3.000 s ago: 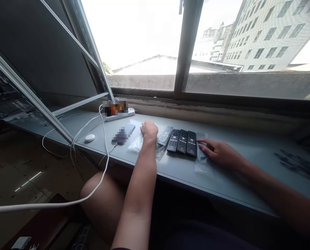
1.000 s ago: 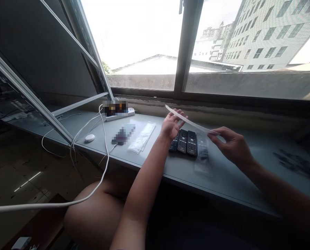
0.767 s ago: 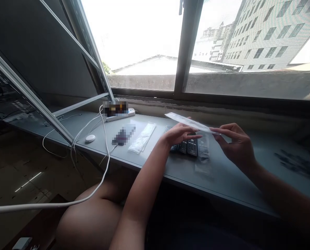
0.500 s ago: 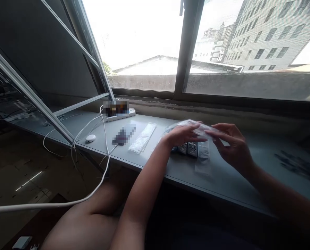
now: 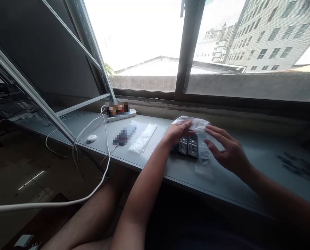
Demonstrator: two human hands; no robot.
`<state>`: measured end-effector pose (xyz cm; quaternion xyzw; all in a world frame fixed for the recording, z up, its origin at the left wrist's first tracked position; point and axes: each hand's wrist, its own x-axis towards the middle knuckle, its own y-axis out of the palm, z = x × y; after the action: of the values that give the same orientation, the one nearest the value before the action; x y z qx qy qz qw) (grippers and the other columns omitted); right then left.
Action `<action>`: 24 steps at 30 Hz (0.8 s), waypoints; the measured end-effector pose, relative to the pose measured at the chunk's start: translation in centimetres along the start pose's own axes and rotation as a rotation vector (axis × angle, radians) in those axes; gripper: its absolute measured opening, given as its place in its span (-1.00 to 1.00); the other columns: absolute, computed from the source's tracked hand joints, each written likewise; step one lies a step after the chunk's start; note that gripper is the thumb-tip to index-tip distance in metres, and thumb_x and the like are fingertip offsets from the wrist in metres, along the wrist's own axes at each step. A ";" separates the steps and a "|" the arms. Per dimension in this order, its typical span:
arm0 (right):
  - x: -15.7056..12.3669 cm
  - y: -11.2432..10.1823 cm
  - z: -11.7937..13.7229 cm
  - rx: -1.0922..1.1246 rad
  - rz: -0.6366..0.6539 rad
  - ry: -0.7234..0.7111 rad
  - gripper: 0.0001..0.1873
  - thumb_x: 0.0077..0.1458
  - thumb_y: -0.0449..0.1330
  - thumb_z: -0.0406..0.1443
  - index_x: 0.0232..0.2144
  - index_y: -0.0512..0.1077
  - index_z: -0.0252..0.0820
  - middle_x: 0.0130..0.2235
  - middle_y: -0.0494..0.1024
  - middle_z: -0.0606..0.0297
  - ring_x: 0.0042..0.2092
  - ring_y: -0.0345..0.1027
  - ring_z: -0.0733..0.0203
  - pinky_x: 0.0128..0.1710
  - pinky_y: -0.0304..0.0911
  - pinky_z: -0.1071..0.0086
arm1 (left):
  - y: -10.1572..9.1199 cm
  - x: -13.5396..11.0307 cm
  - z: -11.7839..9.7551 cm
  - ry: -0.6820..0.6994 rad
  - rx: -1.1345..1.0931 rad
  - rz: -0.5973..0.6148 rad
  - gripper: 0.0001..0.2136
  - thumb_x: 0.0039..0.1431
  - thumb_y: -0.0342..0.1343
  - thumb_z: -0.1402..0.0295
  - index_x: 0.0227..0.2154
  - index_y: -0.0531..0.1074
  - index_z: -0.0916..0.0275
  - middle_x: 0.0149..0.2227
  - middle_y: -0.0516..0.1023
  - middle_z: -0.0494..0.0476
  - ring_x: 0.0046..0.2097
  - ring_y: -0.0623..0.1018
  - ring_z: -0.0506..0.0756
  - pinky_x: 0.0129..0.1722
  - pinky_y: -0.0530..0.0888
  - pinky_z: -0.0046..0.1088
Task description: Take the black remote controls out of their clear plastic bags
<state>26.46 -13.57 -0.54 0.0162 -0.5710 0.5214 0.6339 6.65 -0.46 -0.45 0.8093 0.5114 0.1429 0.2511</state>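
Observation:
My left hand (image 5: pixel 176 132) hovers over the black remotes (image 5: pixel 188 145) and pinches a folded clear plastic bag (image 5: pixel 193 122) at its left end. My right hand (image 5: pixel 225 150) is just right of the bag, fingers stretched out and apart, holding nothing. Three remotes lie side by side on the grey window ledge (image 5: pixel 238 180); my left hand partly covers the leftmost. A fourth remote in a clear bag (image 5: pixel 203 152) lies right of them, below my right fingers.
Left of the remotes lie flat clear bags (image 5: pixel 143 138), a blurred phone (image 5: pixel 123 135), a small white round device (image 5: pixel 91 138) and a power strip (image 5: pixel 120 111) with white cables (image 5: pixel 104 156) hanging off the ledge. A dark heap (image 5: pixel 298 165) sits far right. An opened window frame (image 5: pixel 40 104) slants at left.
Both hands rose from the ledge with a flat clear bag stretched between them. The bag has since been folded small; my left hand keeps it and my right hand has let go.

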 end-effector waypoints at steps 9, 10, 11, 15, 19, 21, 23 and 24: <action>0.2 -0.3 0.0 0.001 0.062 -0.003 -0.73 0.48 0.31 -0.14 0.12 0.72 0.07 0.30 0.67 0.11 0.47 0.41 -0.33 0.39 0.45 -0.29 | -0.4 -1.0 -0.1 0.005 0.226 0.218 -0.55 0.22 0.55 0.18 0.11 0.70 0.23 0.05 0.75 0.31 0.00 0.74 0.20 0.05 0.70 -0.22; 0.3 -0.3 0.0 0.011 0.052 -0.015 -0.76 0.48 0.31 -0.15 0.07 0.74 0.07 0.30 0.67 0.12 0.48 0.39 -0.33 0.39 0.44 -0.31 | -0.4 -1.0 -0.1 0.005 0.244 0.231 -0.52 0.24 0.54 0.14 0.15 0.68 0.21 0.07 0.75 0.31 -0.01 0.74 0.19 0.00 0.70 -0.26; 0.3 -0.4 0.1 0.017 0.038 -0.029 -0.78 0.47 0.31 -0.16 0.04 0.74 0.05 0.31 0.67 0.11 0.49 0.37 -0.34 0.40 0.42 -0.33 | -0.4 -1.0 -0.2 0.007 0.252 0.223 -0.50 0.27 0.51 0.10 0.18 0.67 0.20 0.07 0.75 0.30 -0.04 0.74 0.18 -0.06 0.69 -0.31; 0.5 -0.5 0.4 0.036 0.010 -0.041 -0.80 0.46 0.34 -0.18 0.03 0.75 0.03 0.39 0.61 0.11 0.50 0.35 -0.38 0.42 0.39 -0.37 | -0.6 -0.6 -0.8 0.067 0.213 0.110 -0.52 0.46 0.25 -0.03 0.21 0.67 0.19 -0.01 0.76 0.26 -0.20 0.68 0.09 -0.35 0.56 -0.52; 0.4 -0.7 0.4 0.050 0.036 -0.027 -0.64 0.45 0.35 -0.17 0.24 0.68 0.06 0.41 0.59 0.13 0.53 0.31 -0.37 0.44 0.38 -0.37 | -0.9 -0.5 -1.0 0.096 0.213 0.147 -0.54 0.52 0.14 0.01 0.25 0.66 0.17 -0.03 0.76 0.24 -0.34 0.56 0.02 -0.48 0.42 -0.55; 0.2 -0.7 0.2 0.052 0.060 -0.029 -0.54 0.44 0.37 -0.17 0.33 0.63 0.03 0.42 0.58 0.08 0.54 0.28 -0.37 0.43 0.40 -0.34 | -0.8 -0.7 -0.9 0.065 0.228 0.206 -0.54 0.52 0.14 0.03 0.24 0.66 0.18 -0.04 0.76 0.24 -0.37 0.55 0.02 -0.48 0.42 -0.53; 0.0 -0.6 -0.1 0.055 0.089 -0.023 -0.55 0.43 0.38 -0.15 0.31 0.66 0.04 0.45 0.55 0.08 0.56 0.26 -0.36 0.43 0.41 -0.30 | -0.7 -0.8 -0.8 0.033 0.219 0.230 -0.55 0.52 0.14 0.04 0.22 0.68 0.20 -0.03 0.77 0.26 -0.32 0.59 0.04 -0.45 0.43 -0.52; -0.1 -0.6 -0.2 0.058 0.106 -0.015 -0.58 0.43 0.39 -0.15 0.27 0.69 0.06 0.46 0.53 0.10 0.56 0.25 -0.36 0.44 0.40 -0.28 | -0.6 -0.7 -0.7 0.025 0.204 0.217 -0.56 0.52 0.14 0.04 0.19 0.69 0.21 -0.02 0.78 0.27 -0.29 0.62 0.06 -0.44 0.43 -0.52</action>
<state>27.00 -13.76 -0.33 0.0081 -0.5604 0.5702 0.6006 5.53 -0.70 -0.16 0.8792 0.4360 0.1265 0.1445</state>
